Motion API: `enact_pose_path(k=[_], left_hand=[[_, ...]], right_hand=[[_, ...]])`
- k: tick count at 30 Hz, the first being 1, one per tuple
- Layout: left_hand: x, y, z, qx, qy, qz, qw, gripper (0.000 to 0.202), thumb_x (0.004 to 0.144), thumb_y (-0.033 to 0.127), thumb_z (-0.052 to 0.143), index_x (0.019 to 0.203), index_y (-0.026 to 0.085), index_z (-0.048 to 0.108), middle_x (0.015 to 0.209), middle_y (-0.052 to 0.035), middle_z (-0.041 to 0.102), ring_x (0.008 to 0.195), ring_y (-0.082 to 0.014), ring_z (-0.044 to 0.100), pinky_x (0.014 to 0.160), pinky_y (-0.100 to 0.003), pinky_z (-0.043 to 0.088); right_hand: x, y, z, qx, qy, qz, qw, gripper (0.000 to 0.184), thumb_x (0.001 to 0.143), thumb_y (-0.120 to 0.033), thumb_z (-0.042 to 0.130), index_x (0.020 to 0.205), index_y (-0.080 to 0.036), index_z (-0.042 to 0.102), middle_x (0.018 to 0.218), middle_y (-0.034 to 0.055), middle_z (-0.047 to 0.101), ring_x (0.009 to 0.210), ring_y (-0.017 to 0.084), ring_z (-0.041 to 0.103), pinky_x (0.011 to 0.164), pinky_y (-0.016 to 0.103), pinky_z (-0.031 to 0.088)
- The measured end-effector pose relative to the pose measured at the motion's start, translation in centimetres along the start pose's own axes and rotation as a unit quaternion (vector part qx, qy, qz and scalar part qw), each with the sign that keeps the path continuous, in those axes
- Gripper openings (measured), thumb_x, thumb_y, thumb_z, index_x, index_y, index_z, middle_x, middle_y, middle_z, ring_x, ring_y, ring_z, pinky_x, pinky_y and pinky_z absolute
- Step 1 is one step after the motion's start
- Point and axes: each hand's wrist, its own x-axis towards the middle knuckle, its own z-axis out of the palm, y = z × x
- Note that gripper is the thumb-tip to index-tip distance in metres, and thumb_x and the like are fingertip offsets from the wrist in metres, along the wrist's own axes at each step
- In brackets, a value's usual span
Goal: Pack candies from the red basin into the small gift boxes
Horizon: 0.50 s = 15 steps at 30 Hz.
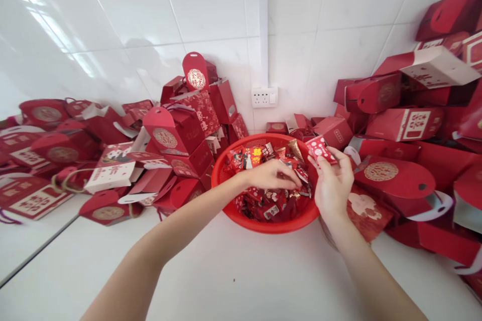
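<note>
A round red plastic basket (pixel 263 227) holds a heap of small wrapped sweets (pixel 271 210), mostly red with some gold and white print. Over the heap, my left hand (pixel 274 174) reaches in with bent fingers closed down among the wrappers; whatever they grip is hidden. At the basket's right rim, my right hand (pixel 333 185) holds up a red packet with white dots (pixel 318 148) between thumb and fingers. A bright red and yellow packet (pixel 253 156) lies near the basket's back left.
Red gift boxes (pixel 175 130) are piled left of the basket. Another tall pile of red boxes (pixel 395 175) stands close by my right forearm. Behind the white table (pixel 241 271) rises a tiled wall (pixel 211 10) with a socket (pixel 264 97). A dark seam crosses the table at left.
</note>
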Motion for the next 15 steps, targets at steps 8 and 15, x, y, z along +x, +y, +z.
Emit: enact_pose_path(k=[8, 15], left_hand=[[3.6, 0.2, 4.2, 0.512, -0.122, 0.025, 0.850, 0.039, 0.079, 0.033, 0.077, 0.113, 0.015, 0.073, 0.121, -0.0159, 0.070, 0.107, -0.0324, 0.065, 0.087, -0.041, 0.050], [5.1, 0.6, 5.2, 0.562, -0.114, -0.096, 0.814, 0.061, 0.071, 0.046, 0.081, 0.118, 0.009, 0.069, 0.109, -0.0227, 0.073, 0.102, -0.0362, 0.067, 0.087, -0.044, 0.048]], right_hand=[[0.1, 0.4, -0.4, -0.016, -0.002, 0.000, 1.000, 0.029, 0.071, -0.027, 0.078, 0.096, -0.023, 0.067, 0.099, 0.0000, 0.070, 0.091, 0.018, 0.069, 0.096, 0.046, 0.057], [0.2, 0.5, -0.6, -0.031, -0.016, 0.018, 0.999, 0.030, 0.070, -0.028, 0.079, 0.096, -0.021, 0.067, 0.098, 0.0001, 0.070, 0.092, 0.018, 0.068, 0.099, 0.046, 0.053]])
